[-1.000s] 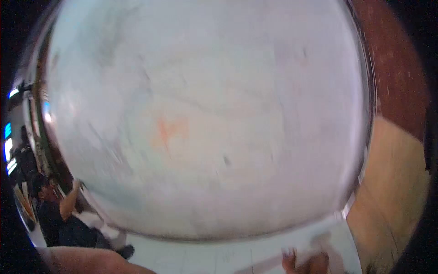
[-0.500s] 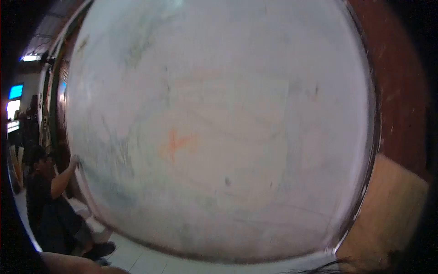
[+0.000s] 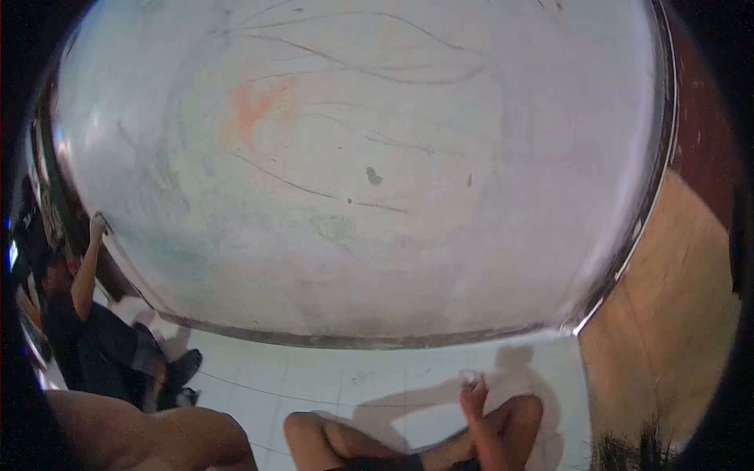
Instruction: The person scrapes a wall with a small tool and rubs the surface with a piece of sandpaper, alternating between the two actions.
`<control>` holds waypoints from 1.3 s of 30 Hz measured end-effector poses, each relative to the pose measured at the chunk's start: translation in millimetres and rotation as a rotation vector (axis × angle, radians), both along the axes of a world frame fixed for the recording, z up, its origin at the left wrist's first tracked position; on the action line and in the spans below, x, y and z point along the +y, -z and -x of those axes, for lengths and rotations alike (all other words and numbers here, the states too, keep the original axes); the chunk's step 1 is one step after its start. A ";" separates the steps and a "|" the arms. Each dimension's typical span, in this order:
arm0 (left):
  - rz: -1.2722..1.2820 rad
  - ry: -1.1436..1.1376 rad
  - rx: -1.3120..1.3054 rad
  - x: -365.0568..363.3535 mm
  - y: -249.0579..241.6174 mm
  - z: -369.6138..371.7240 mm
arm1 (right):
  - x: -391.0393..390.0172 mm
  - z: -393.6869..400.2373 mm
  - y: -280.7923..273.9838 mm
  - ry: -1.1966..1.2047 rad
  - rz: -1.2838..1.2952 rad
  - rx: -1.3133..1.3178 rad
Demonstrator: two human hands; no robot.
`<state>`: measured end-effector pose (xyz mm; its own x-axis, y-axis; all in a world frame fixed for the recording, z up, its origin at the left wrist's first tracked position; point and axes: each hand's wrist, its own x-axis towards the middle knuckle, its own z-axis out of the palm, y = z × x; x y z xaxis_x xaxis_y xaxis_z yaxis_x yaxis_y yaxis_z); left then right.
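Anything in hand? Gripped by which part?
Right hand seems to hold a small whitish item; gripped part can't be made out. Left hand out of view.

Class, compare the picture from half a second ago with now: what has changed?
The view has tilted down: the panel sits higher in the picture, and the right hand and bent knees have come into view. No clear grasp or release shows. The co-worker's hand is still at the panel's left edge.
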<state>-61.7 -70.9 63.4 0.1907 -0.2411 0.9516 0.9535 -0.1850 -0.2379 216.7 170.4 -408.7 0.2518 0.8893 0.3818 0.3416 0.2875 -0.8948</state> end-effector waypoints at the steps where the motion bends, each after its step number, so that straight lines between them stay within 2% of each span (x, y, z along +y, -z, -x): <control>1: -0.011 -0.006 -0.004 1.4 -0.8 4.6 | 17.6 -4.9 7.1 -0.043 0.031 0.003; 2: 0.004 0.001 -0.010 1.7 -8.5 11.0 | 14.5 -3.5 14.1 -0.059 0.101 0.021; 4: 0.029 0.000 -0.003 11.4 -11.6 16.6 | 22.9 -3.9 60.8 0.075 0.123 -0.265; 6: 0.020 0.004 0.007 16.0 -8.5 14.5 | 22.0 -4.6 40.6 0.009 -0.024 -0.354; 8: -0.002 0.006 0.007 12.5 -7.6 13.3 | 22.5 -1.3 19.6 -0.043 0.056 -0.005; 9: -0.002 0.013 -0.001 6.2 -7.1 14.0 | 11.5 -2.4 2.8 -0.044 0.132 0.013; 12: 0.010 0.008 -0.009 6.2 -5.3 16.8 | 23.0 -9.8 32.7 -0.021 0.097 -0.162; 13: 0.003 0.003 -0.012 5.2 -5.3 17.6 | 12.7 -5.4 6.3 -0.079 0.103 -0.022; 16: 0.023 0.002 -0.017 8.9 -5.0 20.4 | 16.0 -5.0 31.9 0.120 0.099 -0.322; 17: 0.024 0.001 -0.016 9.8 -3.7 20.7 | 10.5 -4.4 -2.2 0.002 0.251 -0.247; 20: 0.033 -0.011 -0.013 6.9 -1.9 22.7 | 6.3 1.8 -19.7 -0.051 0.183 0.018; 23: 0.038 -0.001 -0.012 10.4 -0.8 26.4 | 13.9 -0.8 -3.3 -0.025 0.104 -0.120; 26: 0.053 0.002 -0.010 9.1 -6.4 29.7 | 6.6 -1.6 -14.0 -0.133 0.245 0.048; 27: 0.053 0.006 -0.013 9.8 -6.4 28.7 | 3.2 0.6 -32.0 -0.097 0.193 -0.087; 30: 0.057 0.016 -0.016 15.4 -2.2 24.8 | 10.2 1.1 -12.8 -0.097 0.132 -0.007; 32: 0.067 0.030 -0.028 14.6 0.8 22.0 | 49.6 -2.1 32.9 -0.059 -0.040 -0.254; 33: 0.091 0.035 -0.034 13.3 0.1 21.3 | 25.7 -7.8 43.8 -0.036 -0.083 -0.378; 34: 0.086 0.042 -0.038 13.9 -0.7 21.9 | 4.9 -16.8 49.1 -0.041 0.004 -0.344; 37: 0.078 0.053 -0.036 13.0 0.8 20.5 | 20.5 -6.2 14.6 -0.107 0.131 -0.192; 39: 0.079 0.068 -0.052 15.2 5.3 18.5 | 35.3 -12.6 51.4 -0.094 0.085 -0.154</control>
